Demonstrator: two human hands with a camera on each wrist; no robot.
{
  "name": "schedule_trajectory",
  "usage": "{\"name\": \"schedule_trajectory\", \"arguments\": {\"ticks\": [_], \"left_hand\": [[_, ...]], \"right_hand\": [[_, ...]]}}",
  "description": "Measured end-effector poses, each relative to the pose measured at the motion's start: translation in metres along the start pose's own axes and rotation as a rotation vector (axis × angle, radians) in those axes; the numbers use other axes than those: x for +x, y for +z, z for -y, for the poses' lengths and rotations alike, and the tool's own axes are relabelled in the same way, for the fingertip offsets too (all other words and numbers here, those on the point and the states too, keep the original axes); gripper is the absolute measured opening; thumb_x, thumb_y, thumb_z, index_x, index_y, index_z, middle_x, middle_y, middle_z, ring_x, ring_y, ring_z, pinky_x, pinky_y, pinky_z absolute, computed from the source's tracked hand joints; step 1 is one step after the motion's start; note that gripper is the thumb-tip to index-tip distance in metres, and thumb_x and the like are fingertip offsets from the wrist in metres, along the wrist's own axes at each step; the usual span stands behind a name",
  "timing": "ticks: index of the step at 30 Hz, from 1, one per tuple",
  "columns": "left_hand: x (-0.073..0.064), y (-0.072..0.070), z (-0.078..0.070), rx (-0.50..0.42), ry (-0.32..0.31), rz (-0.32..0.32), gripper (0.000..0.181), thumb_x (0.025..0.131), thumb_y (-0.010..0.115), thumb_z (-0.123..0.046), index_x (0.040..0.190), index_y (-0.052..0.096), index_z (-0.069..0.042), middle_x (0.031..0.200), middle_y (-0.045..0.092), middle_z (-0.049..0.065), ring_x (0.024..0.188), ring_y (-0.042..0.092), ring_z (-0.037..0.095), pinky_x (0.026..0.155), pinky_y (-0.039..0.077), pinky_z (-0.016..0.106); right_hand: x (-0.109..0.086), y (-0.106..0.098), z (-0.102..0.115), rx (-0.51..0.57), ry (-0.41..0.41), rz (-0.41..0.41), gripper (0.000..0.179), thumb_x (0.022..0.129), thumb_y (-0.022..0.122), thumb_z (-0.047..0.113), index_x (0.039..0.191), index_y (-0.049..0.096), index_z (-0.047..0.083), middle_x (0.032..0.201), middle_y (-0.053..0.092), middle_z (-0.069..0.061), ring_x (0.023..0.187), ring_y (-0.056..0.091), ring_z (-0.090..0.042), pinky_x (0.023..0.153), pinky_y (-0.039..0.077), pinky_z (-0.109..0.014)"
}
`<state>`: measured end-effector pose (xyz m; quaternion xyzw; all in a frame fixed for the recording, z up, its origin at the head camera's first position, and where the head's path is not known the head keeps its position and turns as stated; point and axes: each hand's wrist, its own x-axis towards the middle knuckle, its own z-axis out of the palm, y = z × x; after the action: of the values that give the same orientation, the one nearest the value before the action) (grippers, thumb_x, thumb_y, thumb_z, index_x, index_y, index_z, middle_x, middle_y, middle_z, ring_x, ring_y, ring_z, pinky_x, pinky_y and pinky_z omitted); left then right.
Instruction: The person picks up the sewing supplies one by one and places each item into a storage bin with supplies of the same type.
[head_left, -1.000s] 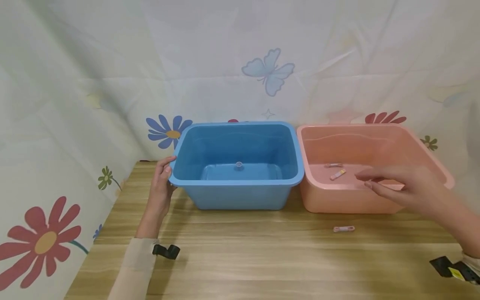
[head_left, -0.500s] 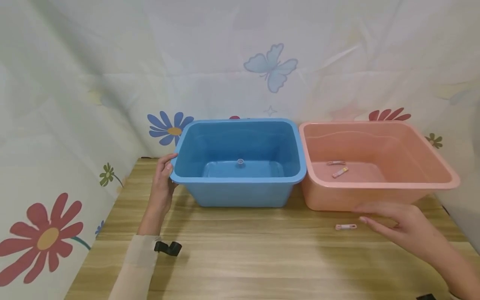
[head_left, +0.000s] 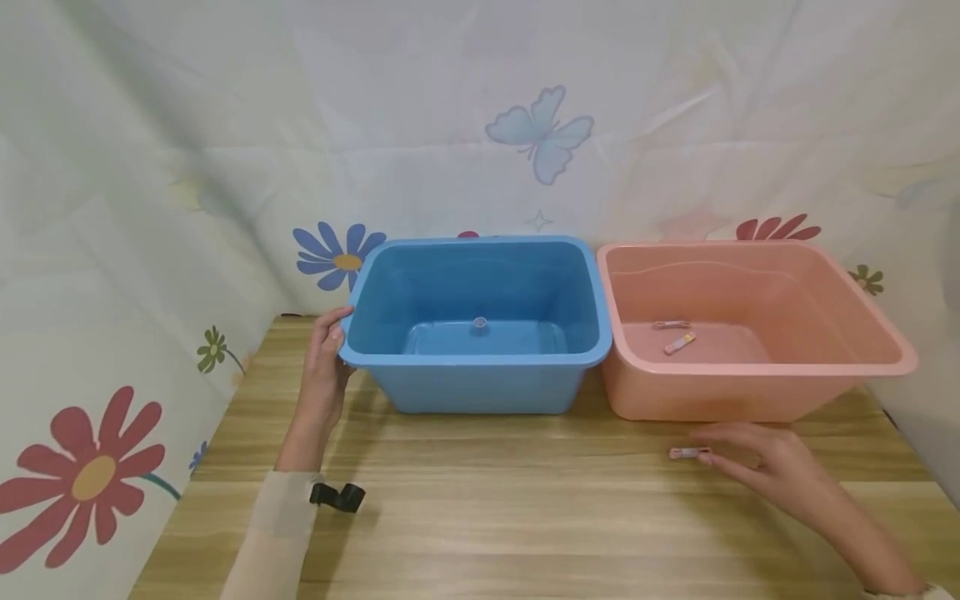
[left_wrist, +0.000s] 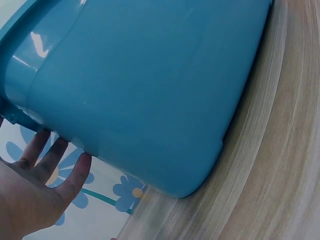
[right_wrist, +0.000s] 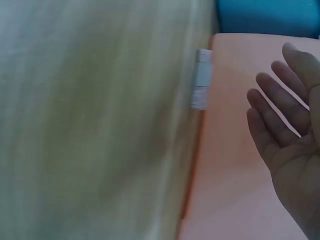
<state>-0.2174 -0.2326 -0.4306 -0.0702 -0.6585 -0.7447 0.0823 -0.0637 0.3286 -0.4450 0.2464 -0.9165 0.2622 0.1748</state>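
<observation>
My left hand holds the left rim of a blue plastic tub. In the left wrist view its fingertips touch the tub's outer wall below the rim. My right hand hovers in front of a pink tub, thumb and fingers apart. Between them and just left lies a small folded bundle of pink cord with a white band, on the table. The thumb tip is at its right end; whether it touches cannot be told. In the right wrist view the hand's fingers are loosely extended and hold nothing.
Inside the pink tub lie two similar bundles, one banded white and one with yellow. A small pale round piece sits on the blue tub's floor. The tubs stand side by side on a wood-grain table before a floral curtain.
My right hand has moved from above the pink tub down and left to the bundle on the table. The left hand stays on the blue tub's rim.
</observation>
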Motion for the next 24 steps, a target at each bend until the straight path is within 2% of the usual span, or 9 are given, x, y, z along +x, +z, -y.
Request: {"name": "schedule_trajectory", "arguments": {"ticks": [6,11,18,20,24], "left_hand": [[-0.002,0.000,0.000,-0.002,-0.015,-0.006,0.040,0.103,0.047,-0.037,0.140,0.052,-0.023,0.137,0.048,0.004,0.110,0.056,0.021,0.092,0.044,0.039],[0.002,0.000,0.000,0.000,-0.009,-0.007,0.039,0.104,0.047,-0.036,0.140,0.052,-0.023,0.136,0.049,0.004,0.109,0.056,0.021,0.091,0.044,0.039],[0.003,-0.001,0.000,-0.003,-0.005,-0.007,0.039,0.104,0.047,-0.036,0.140,0.052,-0.022,0.136,0.049,0.004,0.109,0.056,0.020,0.091,0.044,0.038],[0.003,-0.001,0.000,-0.005,-0.002,-0.009,0.039,0.104,0.047,-0.036,0.140,0.052,-0.022,0.136,0.049,0.004,0.107,0.057,0.020,0.090,0.045,0.038],[0.003,0.000,0.001,-0.011,-0.005,-0.007,0.039,0.103,0.047,-0.035,0.139,0.052,-0.021,0.134,0.050,0.005,0.105,0.057,0.021,0.088,0.046,0.037]], "right_hand": [[-0.010,0.015,-0.011,-0.022,0.078,0.008,0.038,0.074,0.089,0.013,0.109,0.078,0.025,0.107,0.075,0.014,0.105,0.062,0.007,0.089,0.037,-0.005],[-0.012,0.027,-0.020,-0.021,0.049,-0.005,0.042,0.070,0.091,0.012,0.108,0.078,0.022,0.107,0.075,0.006,0.102,0.067,-0.006,0.090,0.037,-0.006],[-0.013,0.048,-0.025,-0.004,-0.003,-0.079,0.040,0.064,0.090,0.004,0.101,0.079,0.016,0.105,0.075,-0.005,0.097,0.068,-0.025,0.100,0.029,-0.003],[-0.012,0.053,-0.026,-0.010,-0.008,-0.096,0.039,0.063,0.090,0.002,0.099,0.079,0.014,0.104,0.074,-0.006,0.097,0.067,-0.027,0.100,0.028,-0.003],[-0.013,0.059,-0.027,-0.024,0.002,-0.111,0.037,0.062,0.089,-0.003,0.093,0.079,0.013,0.100,0.072,-0.002,0.094,0.065,-0.022,0.097,0.031,-0.003]]}}
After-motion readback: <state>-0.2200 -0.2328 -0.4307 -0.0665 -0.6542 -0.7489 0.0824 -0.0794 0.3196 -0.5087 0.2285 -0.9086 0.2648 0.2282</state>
